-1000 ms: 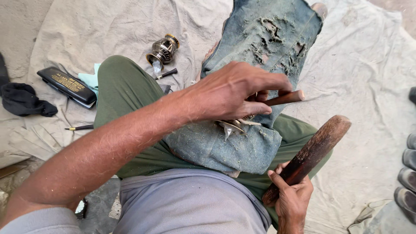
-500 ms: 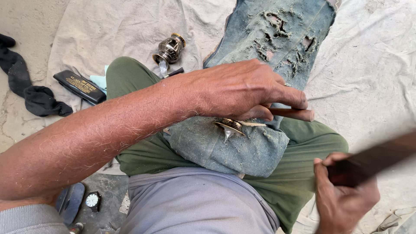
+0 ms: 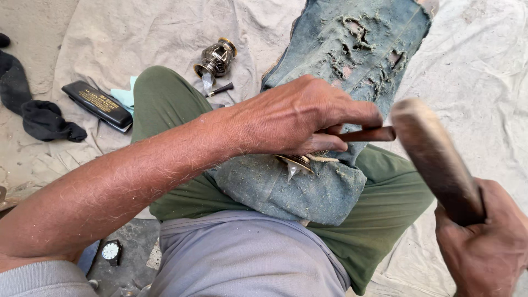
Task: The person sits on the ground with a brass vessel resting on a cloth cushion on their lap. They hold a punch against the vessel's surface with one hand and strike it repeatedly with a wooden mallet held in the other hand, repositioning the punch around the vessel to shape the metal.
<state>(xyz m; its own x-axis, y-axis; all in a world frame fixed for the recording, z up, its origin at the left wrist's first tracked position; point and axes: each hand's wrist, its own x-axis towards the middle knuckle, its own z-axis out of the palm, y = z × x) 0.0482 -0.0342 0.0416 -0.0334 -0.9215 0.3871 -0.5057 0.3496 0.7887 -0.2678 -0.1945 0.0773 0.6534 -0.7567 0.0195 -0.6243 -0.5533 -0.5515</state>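
Fingers of the left hand [image 3: 300, 118] are curled and pressed together around a thin brown tool handle [image 3: 367, 133], the thumb lying along its top and the handle's end poking out toward 3 o'clock. Just under that hand, at 6 o'clock from the knuckles, a small shiny metal piece [image 3: 295, 164] with a pointed tip rests on a worn denim cloth [image 3: 308, 190] that is draped over the person's thigh; whether the tool's tip touches the metal piece cannot be told, since the hand covers it. Pale dust and shavings speckle the denim around the piece.

At 4 o'clock from the left hand, the right hand [image 3: 487, 247] has its fingers wrapped tight around the lower end of a thick wooden mallet [image 3: 432, 154]. The mallet slants up toward 11 o'clock, its rounded head blurred and close beside the end of the tool handle, though contact cannot be made out.

The person sits with legs in green trousers [image 3: 165, 99] on a pale ground sheet [image 3: 110, 38]. On the sheet at 11 o'clock from the left hand lies a dark ribbed metal fitting [image 3: 216, 58] on its side, with a small dark pointed tool [image 3: 220, 89] just beside it at 6 o'clock. Farther toward 9 o'clock sits a flat black case [image 3: 98, 104], with a black cloth [image 3: 33, 107] well apart beyond it. A wristwatch [image 3: 111, 251] lies on the ground near the left elbow, at 7 o'clock.
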